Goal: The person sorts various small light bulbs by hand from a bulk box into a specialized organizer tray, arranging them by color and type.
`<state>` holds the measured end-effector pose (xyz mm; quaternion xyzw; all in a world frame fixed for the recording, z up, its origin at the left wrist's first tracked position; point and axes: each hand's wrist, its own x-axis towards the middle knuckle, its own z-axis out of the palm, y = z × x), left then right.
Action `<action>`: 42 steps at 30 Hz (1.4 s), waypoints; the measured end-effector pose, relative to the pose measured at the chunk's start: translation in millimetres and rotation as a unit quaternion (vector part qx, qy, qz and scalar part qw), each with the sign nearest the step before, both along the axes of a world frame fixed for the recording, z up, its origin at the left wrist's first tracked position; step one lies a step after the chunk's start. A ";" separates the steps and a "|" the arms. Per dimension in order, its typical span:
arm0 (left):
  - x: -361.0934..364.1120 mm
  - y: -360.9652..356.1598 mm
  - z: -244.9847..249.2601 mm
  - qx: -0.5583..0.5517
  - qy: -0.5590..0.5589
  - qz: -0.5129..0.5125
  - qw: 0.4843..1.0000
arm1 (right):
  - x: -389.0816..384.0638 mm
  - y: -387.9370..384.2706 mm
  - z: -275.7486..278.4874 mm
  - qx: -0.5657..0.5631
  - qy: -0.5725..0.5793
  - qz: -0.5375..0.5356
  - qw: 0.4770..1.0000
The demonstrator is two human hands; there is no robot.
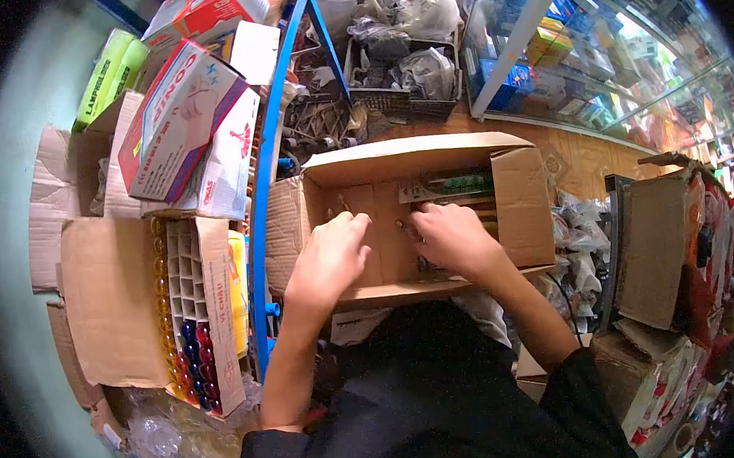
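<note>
An open cardboard box (523,205) lies in front of my body with its flaps folded out. My left hand (332,255) is over the box's left part, fingers curled together; a small thin piece (344,202) shows just beyond the fingertips, too small to name. My right hand (457,238) reaches into the right part, with its fingers bent inward. Beside those fingertips is a small dark-tipped bit (400,223). What either hand grips is hidden. Beyond my right hand, a green and white flat package (445,188) lies in the box, with brownish long items partly covered near it.
At left, a blue metal frame (271,176) separates stacked cartons (177,127) and a box of coloured bulbs (197,360). Wire baskets with plastic bags (407,77) stand ahead. A glass display case (593,51) is at upper right, more cartons (654,251) below it.
</note>
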<state>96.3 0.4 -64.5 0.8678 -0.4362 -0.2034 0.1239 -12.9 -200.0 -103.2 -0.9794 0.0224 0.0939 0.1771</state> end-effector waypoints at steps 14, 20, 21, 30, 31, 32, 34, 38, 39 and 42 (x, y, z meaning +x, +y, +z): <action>-6.2 7.1 -47.2 0.134 -0.093 0.003 0.987 | 39.6 32.3 -16.3 -0.094 0.114 0.053 0.988; -23.4 22.8 -64.5 0.092 -0.183 -0.026 0.979 | 31.1 21.4 -3.7 -0.041 0.081 0.037 0.995; -25.3 21.8 -64.6 0.093 -0.188 -0.030 0.977 | 29.0 20.4 -1.4 -0.033 0.072 0.032 0.996; -21.5 13.4 -63.9 0.185 -0.093 -0.033 0.978 | 12.2 9.3 8.2 0.019 0.047 0.014 0.999; -19.0 12.2 -65.6 0.203 -0.068 -0.035 0.976 | 10.7 7.8 9.8 0.023 0.046 0.013 0.999; -17.2 11.8 -66.1 0.211 -0.060 -0.045 0.975 | 9.6 5.9 10.8 0.028 0.044 0.011 0.999; -14.0 10.0 -61.9 0.227 -0.043 -0.065 0.971 | 6.9 -0.1 7.9 0.042 0.024 0.012 0.999; -7.8 -2.0 -47.6 0.287 0.024 -0.052 0.956 | 7.6 -8.3 2.0 0.050 -0.004 0.004 0.999; -6.3 -3.6 -47.9 0.301 0.029 -0.055 0.952 | 7.5 -7.7 2.8 0.054 0.002 -0.002 0.999; -3.3 -8.6 -39.9 0.312 0.059 -0.062 0.946 | 6.6 -0.2 4.8 0.070 0.010 -0.011 0.997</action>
